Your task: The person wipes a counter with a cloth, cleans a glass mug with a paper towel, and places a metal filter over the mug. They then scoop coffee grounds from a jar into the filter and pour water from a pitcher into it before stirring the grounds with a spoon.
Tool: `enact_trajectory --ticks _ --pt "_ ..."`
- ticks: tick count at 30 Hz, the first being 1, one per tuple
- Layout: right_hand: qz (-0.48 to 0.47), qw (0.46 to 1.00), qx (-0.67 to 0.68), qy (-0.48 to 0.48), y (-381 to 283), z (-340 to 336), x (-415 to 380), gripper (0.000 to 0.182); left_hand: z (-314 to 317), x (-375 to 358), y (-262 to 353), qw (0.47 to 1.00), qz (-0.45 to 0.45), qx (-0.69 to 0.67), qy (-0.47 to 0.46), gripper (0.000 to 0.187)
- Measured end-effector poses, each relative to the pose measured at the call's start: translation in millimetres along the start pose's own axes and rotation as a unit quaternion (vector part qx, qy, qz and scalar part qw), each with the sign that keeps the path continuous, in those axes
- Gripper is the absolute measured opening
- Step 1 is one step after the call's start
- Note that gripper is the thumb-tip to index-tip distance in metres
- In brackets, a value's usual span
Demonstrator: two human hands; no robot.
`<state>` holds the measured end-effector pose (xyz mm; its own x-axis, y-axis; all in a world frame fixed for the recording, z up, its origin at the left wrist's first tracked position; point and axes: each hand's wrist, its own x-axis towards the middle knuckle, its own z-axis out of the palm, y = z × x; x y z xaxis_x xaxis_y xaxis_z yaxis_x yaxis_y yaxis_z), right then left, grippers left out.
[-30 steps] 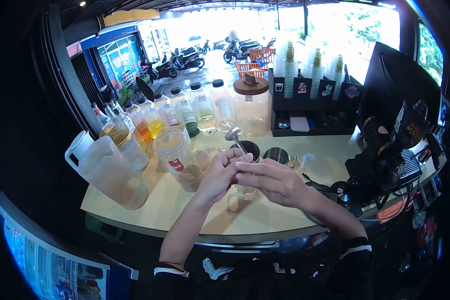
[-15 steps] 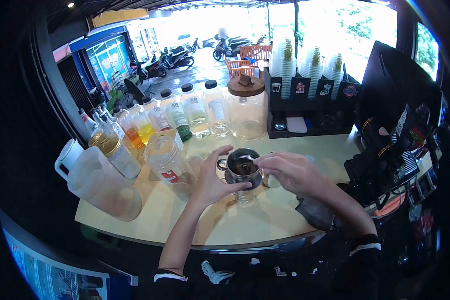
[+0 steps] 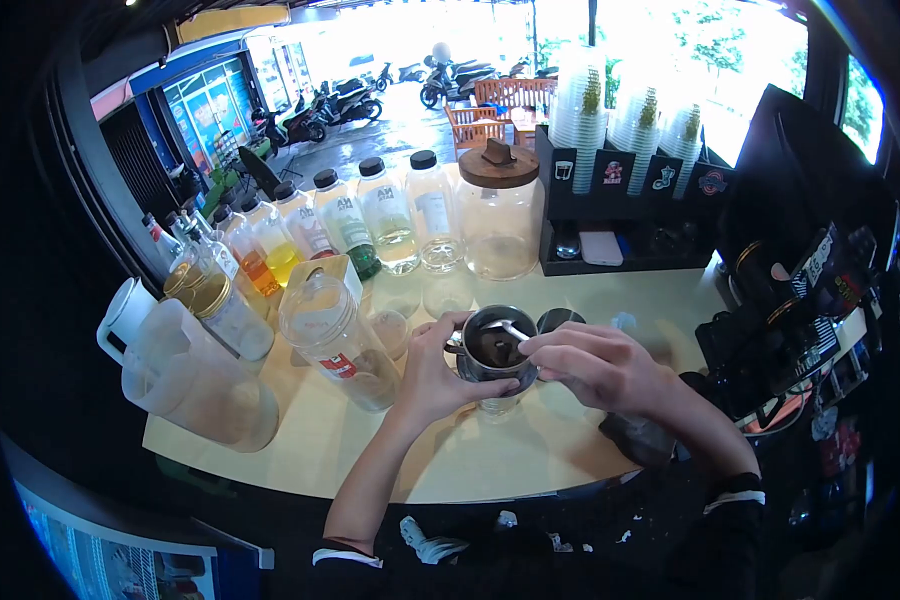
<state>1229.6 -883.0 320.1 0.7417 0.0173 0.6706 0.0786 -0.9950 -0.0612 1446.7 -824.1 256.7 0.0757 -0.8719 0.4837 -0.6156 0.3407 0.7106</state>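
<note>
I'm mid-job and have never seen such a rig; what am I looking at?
There is no machine here: a camera worn on a person's head looks forward and down. The bare left hand grips a dark cup; the bare right hand holds a thin utensil with its end inside. On the counter, to the left, stand a plastic pitcher, a jar with a red label and capped bottles; behind, a wood-lidded jar and a rack of clear cups.

Arranged along far side of tabletop [image 3: 310, 455]: row of black-capped bottles [image 3: 388, 215], then glass jar [image 3: 500, 230] under wooden lid [image 3: 498, 168]. Adjacent to jar, at right: black holder [image 3: 680, 208] with stacked clear cups [image 3: 578, 105]. At left: frosted pitcher [image 3: 205, 385]. Outside: parked motorbikes [image 3: 348, 105], wooden chairs [image 3: 475, 130].
</note>
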Motion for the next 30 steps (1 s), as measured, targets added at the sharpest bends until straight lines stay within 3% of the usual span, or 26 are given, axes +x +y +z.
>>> enact_trajectory --ticks 11,30 --pt "-0.009 0.997 0.07 0.019 4.2 8.8 1.8 0.027 0.9 -0.9 -3.4 1.0 0.005 0.001 0.003 0.075" --pt "-0.033 0.998 0.042 0.04 5.3 5.9 -5.8 0.025 1.6 -1.8 -3.7 1.0 -0.001 0.008 0.009 0.071"
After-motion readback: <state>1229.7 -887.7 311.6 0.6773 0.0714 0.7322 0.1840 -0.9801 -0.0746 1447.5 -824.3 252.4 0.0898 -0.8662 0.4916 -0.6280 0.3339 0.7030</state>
